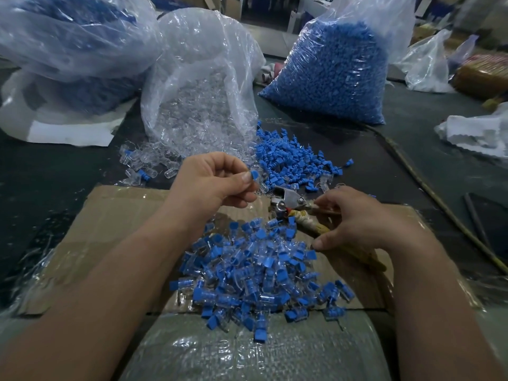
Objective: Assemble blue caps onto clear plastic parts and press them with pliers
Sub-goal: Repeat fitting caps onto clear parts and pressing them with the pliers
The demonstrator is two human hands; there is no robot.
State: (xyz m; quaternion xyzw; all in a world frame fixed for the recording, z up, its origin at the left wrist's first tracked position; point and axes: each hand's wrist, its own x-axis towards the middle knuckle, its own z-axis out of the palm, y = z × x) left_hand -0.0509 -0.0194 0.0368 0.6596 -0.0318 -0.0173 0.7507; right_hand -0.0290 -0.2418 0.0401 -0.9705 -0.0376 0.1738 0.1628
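My left hand point(217, 182) pinches a clear plastic part with a blue cap point(255, 176) between thumb and fingers, just left of the pliers' metal jaws point(286, 198). My right hand point(357, 218) wraps around the cloth-bound handles of the pliers point(310, 224), jaws pointing left. A pile of assembled blue-and-clear pieces point(255, 273) lies on the cardboard sheet point(110, 215) below both hands. Loose blue caps point(286, 155) and loose clear parts point(143, 163) are spread on the dark table beyond my hands.
An open bag of clear parts point(200, 86) stands at centre back, a bag of blue caps point(335, 70) to its right, another bag point(71, 42) at back left. A thin stick point(439, 202) runs along the right. Bubble wrap point(247, 353) covers the near edge.
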